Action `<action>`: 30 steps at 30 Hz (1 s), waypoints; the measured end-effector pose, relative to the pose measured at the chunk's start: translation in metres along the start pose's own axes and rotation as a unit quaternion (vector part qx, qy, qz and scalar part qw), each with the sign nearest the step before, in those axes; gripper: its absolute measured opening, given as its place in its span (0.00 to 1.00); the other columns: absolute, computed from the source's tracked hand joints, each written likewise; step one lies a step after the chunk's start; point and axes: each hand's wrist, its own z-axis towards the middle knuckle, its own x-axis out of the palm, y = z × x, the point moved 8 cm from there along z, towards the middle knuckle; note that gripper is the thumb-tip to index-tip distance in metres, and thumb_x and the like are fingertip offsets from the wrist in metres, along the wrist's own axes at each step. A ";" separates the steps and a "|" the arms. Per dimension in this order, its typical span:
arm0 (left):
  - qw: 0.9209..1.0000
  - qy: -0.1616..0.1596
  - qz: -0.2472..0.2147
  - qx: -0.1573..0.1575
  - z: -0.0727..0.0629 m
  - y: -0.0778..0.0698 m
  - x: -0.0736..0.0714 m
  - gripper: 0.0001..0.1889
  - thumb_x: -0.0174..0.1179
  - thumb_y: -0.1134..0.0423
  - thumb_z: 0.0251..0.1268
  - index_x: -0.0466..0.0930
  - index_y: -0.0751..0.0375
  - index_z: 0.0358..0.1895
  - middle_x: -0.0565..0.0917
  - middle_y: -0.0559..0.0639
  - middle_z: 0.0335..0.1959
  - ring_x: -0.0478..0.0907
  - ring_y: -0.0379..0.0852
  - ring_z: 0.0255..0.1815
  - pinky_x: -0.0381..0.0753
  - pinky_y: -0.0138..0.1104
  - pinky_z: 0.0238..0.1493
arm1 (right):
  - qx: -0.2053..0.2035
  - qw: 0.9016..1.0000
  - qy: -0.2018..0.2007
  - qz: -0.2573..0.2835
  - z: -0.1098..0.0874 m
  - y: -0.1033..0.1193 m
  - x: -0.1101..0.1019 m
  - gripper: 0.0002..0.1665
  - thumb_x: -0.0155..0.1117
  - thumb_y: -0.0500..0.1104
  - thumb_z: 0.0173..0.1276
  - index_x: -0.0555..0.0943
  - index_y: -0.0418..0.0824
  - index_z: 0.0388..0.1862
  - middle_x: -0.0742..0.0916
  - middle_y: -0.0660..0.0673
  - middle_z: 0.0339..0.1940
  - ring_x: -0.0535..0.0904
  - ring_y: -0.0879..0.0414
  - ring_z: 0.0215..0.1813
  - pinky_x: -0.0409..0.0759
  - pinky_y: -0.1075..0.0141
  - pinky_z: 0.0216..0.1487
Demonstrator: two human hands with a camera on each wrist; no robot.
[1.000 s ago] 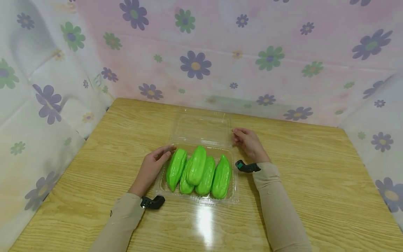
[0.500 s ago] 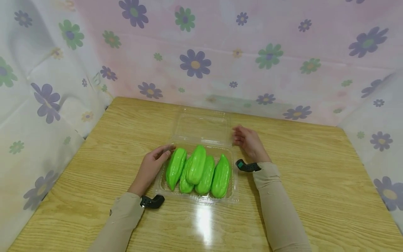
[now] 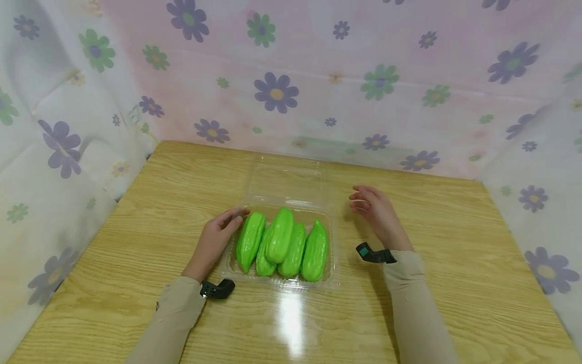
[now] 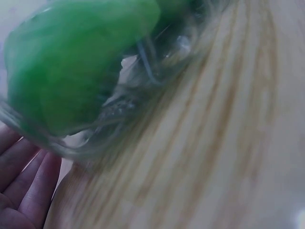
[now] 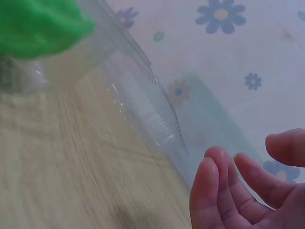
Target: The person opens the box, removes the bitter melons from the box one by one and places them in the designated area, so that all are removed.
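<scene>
A clear plastic clamshell box (image 3: 332, 242) lies on the table, its lid (image 3: 288, 179) folded back flat behind it. Several glossy, bright green, ridged, long vegetable-like pieces (image 3: 280, 237) fill its base, one resting on top of others. My left hand (image 3: 217, 235) is at the box's left side, its fingertips right at the rim. In the left wrist view its fingers (image 4: 40, 191) stretch along the outside of the plastic wall. Right of the box, my right hand (image 3: 378, 215) is apart from it, fingers loosely bent and the thumb away from them, with nothing held.
The wood-grain table (image 3: 454, 263) extends on both sides of the box. A flowered cloth (image 3: 318, 65) hangs behind the table and along its left and right sides.
My right hand has moved away from the lid's right edge, to the right and slightly nearer me, its fingers spreading. The left hand stays at the box, and the pieces stay in place.
</scene>
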 end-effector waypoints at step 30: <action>1.000 0.004 -0.021 -0.002 -0.003 -0.005 0.002 0.19 0.49 0.57 0.67 0.71 0.61 0.57 0.75 0.53 0.54 0.69 0.47 0.56 0.71 0.34 0.55 | -0.044 0.994 0.077 -0.069 -0.080 0.031 0.103 0.23 0.52 0.50 0.67 0.66 0.42 0.58 0.70 0.37 0.57 0.70 0.47 0.55 0.72 0.55 0.55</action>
